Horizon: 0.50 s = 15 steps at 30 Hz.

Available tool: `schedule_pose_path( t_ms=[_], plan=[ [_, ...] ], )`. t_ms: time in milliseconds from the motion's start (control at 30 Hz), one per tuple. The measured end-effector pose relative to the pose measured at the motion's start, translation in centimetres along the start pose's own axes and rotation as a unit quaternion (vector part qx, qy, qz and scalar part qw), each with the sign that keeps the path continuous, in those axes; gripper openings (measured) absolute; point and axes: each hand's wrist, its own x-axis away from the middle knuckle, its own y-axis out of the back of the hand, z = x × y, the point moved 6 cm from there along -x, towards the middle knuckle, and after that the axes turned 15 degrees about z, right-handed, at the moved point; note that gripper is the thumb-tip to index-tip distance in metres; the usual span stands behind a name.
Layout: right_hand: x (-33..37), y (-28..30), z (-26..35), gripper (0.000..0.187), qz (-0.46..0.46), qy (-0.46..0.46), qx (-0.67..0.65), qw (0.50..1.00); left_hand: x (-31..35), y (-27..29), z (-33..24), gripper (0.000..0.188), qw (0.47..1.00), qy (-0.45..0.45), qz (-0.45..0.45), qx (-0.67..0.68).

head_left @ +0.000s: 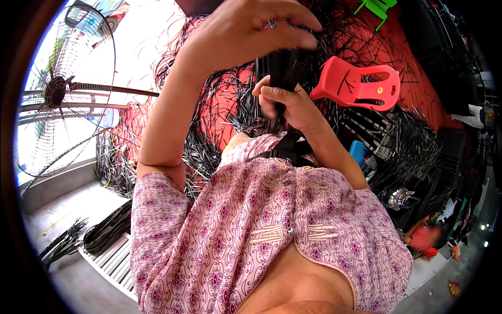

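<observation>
My left hand (246, 34) is raised at the top of the view, its fingers curved and apart, with nothing seen between them. Just below and beside it stands a dark bundle of flat black strips (285, 68). The lower part of that bundle is in my right hand (287, 102), thumb and fingers closed round it. The bundle's upper end is partly hidden behind my left hand. Loose black strips (209, 162) lie thickly around my legs on the red floor (217, 107).
A large wire fan (55, 91) stands at the left. A red plastic chair (358, 83) is on the right, a green one (377, 10) farther off. Bundled strips (107, 230) lie by a white slatted surface (112, 261). Another person (423, 236) is at the lower right.
</observation>
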Motion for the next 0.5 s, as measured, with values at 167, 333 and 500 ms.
schedule_pose_path(
  t_ms=[167, 333, 500],
  plan=[
    [-0.3, -0.2, -0.1, 0.023, 0.006, -0.001, 0.007, 1.000, -0.5, -1.7, 0.7, 0.015, 0.999, -0.029, 0.027, -0.033],
    [0.1, 0.2, -0.2, 0.023, -0.012, -0.001, 0.007, 1.000, -1.0, -2.3, 1.5, 0.020, 0.999, -0.005, 0.021, -0.032],
    [0.1, 0.0, 0.3, 0.020, -0.009, 0.003, 0.067, 0.998, -1.4, -1.5, 2.0, 0.029, 0.997, 0.060, 0.043, -0.028]
  ],
)
